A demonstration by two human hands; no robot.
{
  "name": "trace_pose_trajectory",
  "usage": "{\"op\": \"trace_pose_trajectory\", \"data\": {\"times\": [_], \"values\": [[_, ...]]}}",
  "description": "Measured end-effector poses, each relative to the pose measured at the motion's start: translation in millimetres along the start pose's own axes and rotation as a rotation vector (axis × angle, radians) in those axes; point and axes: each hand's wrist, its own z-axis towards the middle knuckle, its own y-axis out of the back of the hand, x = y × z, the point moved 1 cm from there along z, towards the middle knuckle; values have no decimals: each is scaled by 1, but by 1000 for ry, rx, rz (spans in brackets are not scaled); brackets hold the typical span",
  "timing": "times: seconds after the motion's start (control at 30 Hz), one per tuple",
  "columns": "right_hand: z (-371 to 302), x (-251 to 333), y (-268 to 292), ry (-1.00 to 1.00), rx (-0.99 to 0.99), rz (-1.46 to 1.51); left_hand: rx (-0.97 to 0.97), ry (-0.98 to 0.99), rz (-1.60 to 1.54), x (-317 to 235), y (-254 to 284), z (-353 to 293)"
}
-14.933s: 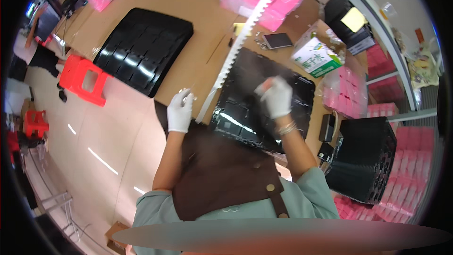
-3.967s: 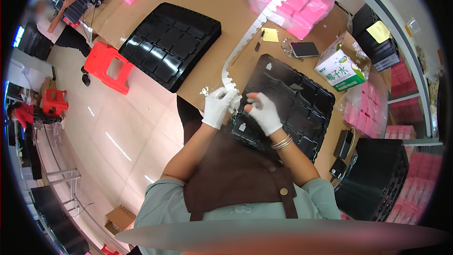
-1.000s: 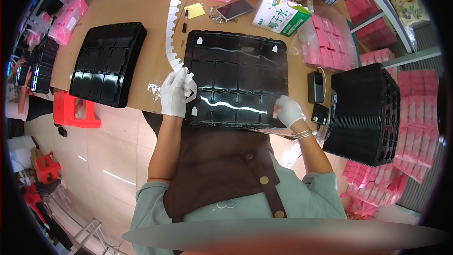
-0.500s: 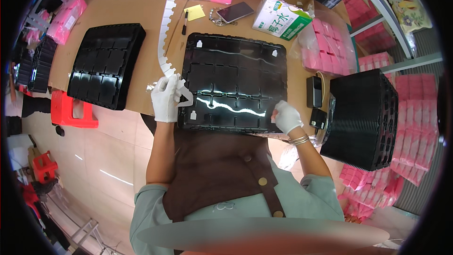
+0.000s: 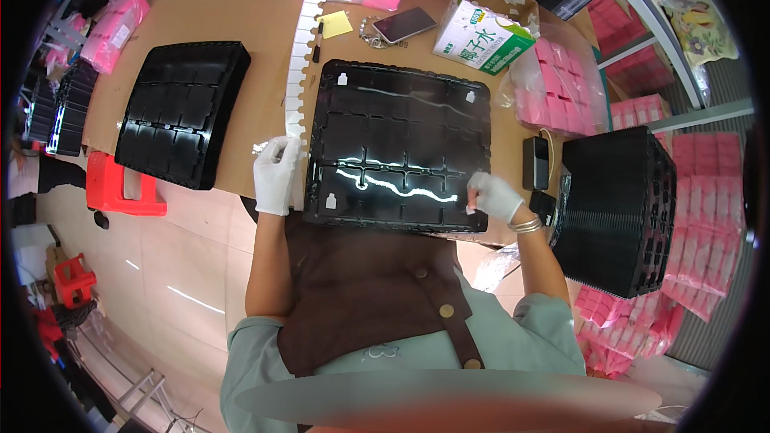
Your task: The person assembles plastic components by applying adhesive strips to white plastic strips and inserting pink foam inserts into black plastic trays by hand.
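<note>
A black plastic tray with shallow compartments lies in front of me, white bottle-shaped stickers on three of its corners. My left hand, in a white glove, is closed in a pinch on the lower end of a long white sticker strip with a notched edge. The strip runs away from me along the tray's left side. Over the tray's near right corner is my right hand, also gloved, its bare fingertips pinched together. A small white piece, seemingly a sticker, shows at those fingertips.
Another black tray lies to the left. A tall stack of black trays stands at right. Beyond the tray are a phone, yellow notes, a cardboard box and bagged pink pieces. A red stool stands lower left.
The loose curl of strip at my left hand is gone, and the strip now hangs straighter, slightly further right. My right hand stays near the same tray corner, shifted a little.
</note>
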Motion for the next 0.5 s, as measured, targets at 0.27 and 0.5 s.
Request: {"op": "trace_pose_trajectory", "data": {"times": [0.27,0.5], "values": [[-9,27,-25,-110,-220,-391,47,32,-5,13,0,-1],[-5,28,-13,13,-31,-304,55,28,-5,6,-4,-3]]}}
